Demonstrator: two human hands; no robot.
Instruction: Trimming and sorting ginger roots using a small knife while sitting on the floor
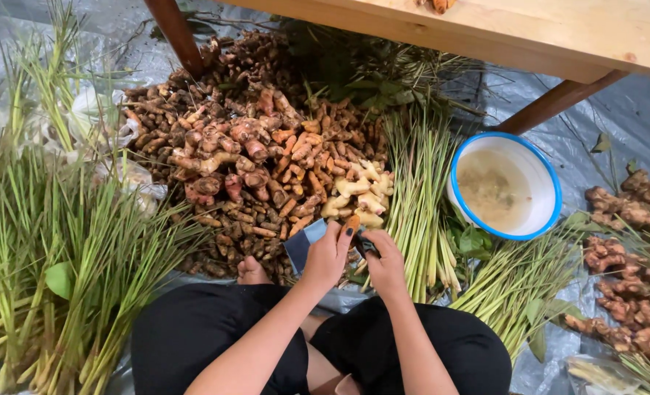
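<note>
My left hand [328,256] grips a small orange piece of root [352,222] at its fingertips, just in front of a big heap of orange and brown roots [259,161]. A blue-grey flat object [301,243] lies under that hand. My right hand [385,262] is closed around a dark-handled tool [366,243], close beside the left hand. Pale yellow ginger pieces [358,196] lie right beyond both hands. My knees in black cloth are at the bottom of the view.
A white bowl with a blue rim [555,192] holding cloudy water stands to the right. Lemongrass bundles lie in the middle [420,197] and at far left [39,249]. More ginger [625,278] sits at right. A wooden table [530,33] spans the top.
</note>
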